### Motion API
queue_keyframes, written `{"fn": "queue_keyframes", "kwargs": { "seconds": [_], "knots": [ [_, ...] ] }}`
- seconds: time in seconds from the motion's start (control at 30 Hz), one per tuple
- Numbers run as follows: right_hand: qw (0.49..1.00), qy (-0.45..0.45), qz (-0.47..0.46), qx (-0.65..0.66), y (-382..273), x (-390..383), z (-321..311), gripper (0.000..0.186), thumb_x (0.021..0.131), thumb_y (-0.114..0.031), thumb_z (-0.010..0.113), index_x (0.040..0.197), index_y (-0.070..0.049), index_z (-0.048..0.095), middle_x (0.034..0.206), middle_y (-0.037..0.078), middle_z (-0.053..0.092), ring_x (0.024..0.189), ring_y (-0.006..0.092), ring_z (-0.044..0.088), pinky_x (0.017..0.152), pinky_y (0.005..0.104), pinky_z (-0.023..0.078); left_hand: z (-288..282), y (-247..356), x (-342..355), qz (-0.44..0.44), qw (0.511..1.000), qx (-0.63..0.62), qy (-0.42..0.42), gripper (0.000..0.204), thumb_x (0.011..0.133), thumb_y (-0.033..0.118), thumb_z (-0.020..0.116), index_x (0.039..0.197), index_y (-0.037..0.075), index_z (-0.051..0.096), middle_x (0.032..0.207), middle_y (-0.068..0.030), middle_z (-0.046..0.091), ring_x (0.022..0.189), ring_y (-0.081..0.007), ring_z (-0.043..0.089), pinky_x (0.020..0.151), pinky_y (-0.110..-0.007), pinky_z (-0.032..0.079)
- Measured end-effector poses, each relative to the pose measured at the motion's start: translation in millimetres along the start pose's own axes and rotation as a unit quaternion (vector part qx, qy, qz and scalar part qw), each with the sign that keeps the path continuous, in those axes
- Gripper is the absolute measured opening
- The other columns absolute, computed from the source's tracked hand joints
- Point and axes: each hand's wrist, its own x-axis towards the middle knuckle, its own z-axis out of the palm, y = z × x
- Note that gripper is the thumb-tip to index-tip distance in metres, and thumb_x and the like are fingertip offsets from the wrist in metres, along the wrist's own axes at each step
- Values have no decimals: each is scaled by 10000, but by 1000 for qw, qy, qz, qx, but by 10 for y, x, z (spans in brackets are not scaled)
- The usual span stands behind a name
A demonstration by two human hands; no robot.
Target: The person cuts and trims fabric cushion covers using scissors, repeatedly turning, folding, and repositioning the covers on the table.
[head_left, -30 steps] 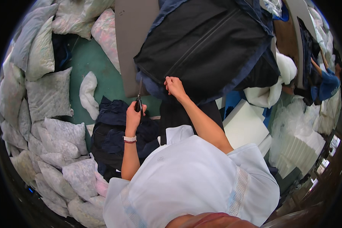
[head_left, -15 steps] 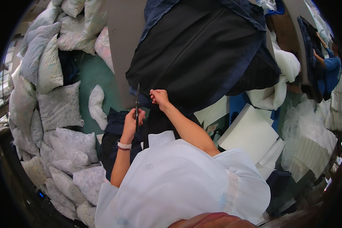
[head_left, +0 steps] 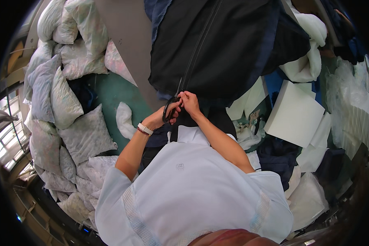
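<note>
In my left hand [head_left: 171,112] is a pair of black-handled scissors [head_left: 166,111]; the blades point away from me over the cloth's near edge. Beside it, my right hand [head_left: 191,104] is closed in a pinch, its fingertips meeting the left hand near the scissors. Whatever lies between the right fingertips is too small to make out. Ahead of both hands spreads a large black cloth piece [head_left: 217,53] with dark blue borders. A double line of pale stitching [head_left: 201,39] runs down it to the spot by my fingers.
The cloth lies on a grey table [head_left: 125,39]. Stuffed whitish pillows [head_left: 86,131] pile up at left, and a small white stuffed piece [head_left: 125,119] lies on the green floor. White sheets [head_left: 295,112], rolled white padding [head_left: 305,61] and clear plastic [head_left: 344,98] sit at right.
The view has shifted. My hands have come together, bringing the scissors close to my right fingertips at the cloth's near edge; before, they were apart with the scissors upright.
</note>
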Motion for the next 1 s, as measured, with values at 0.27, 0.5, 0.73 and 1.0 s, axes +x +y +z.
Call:
{"fn": "queue_keyframes", "kwargs": {
  "seconds": [0.27,0.5,0.73,1.0],
  "knots": [
    [999,11,-24,-44,86,37,-58,231,917,-147,466,825,13,605,653,36,573,543,81,517,530,215,426,-52,-61,119,-26,995,-7,-91,465,882,509,458,922,50,520,670,6,409,549,-114,370,546,-254,316],
    [999,23,-29,-31,51,62,-82,238,905,-143,483,753,18,569,620,50,583,516,109,537,500,250,440,66,-10,121,-1,995,-38,-95,501,883,551,448,906,55,522,669,15,428,550,-107,388,533,-248,324],
    [999,19,-36,-25,-24,30,-55,240,908,-162,499,778,20,586,617,44,574,507,105,527,496,245,433,183,203,42,-19,999,0,-28,505,870,575,464,844,74,526,672,4,464,536,-107,402,501,-236,340],
    [998,7,-35,-51,-21,91,-14,240,883,-183,520,779,10,620,591,53,588,524,116,559,515,254,445,202,303,-30,-67,997,28,7,505,869,592,448,817,96,533,636,16,455,518,-108,401,504,-238,344]
  ]
}}
